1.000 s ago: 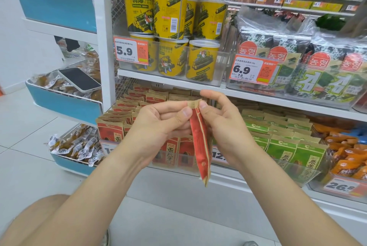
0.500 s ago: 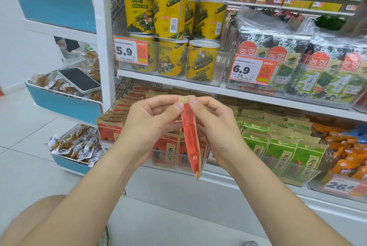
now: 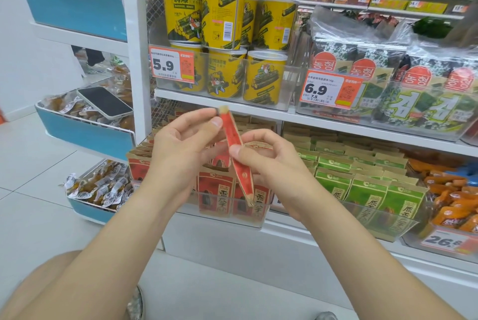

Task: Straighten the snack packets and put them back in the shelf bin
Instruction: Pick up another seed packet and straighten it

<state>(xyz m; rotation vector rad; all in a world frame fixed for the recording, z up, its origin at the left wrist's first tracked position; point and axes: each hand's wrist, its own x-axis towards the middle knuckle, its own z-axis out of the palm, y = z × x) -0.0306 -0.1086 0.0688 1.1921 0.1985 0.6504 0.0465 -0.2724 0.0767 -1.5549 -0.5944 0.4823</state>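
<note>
1. Two hands were raised in front of the lower shelf, forearms coming in from the bottom corners of my feed; the left hand (image 3: 178, 154) sat a little higher than the right hand (image 3: 271, 164).
2. The left thumb and forefinger pinched the red snack packet (image 3: 234, 144) just under its tan top seal; the other left fingers were loosely curled beneath.
3. The right thumb and forefinger pinched the same packet at about its middle; the remaining right fingers were bent behind it, and I could not tell whether they touched it.
4. I saw the packet edge-on and tilted, top leaning left, bottom tip pointing down and right; it was held in the air in front of the clear shelf bin (image 3: 232, 219), its tip overlapping the bin's front wall from my angle.
5. Inside that bin stood rows of matching red packets (image 3: 216, 193), partly hidden by both hands; the front ones stood upright, facing me.
6. Just right of them were green packets (image 3: 367, 190) in a neighbouring bin; orange packets (image 3: 455, 198) lay farther right.
7. On the shelf above, yellow tubs (image 3: 222, 22) were stacked two high behind a 5.9 price tag (image 3: 172, 66); seaweed packs (image 3: 426, 102) stood to their right.
8. At the left, a phone (image 3: 104, 102) lay screen up on wrapped snacks in a blue side tray (image 3: 85, 136).
</note>
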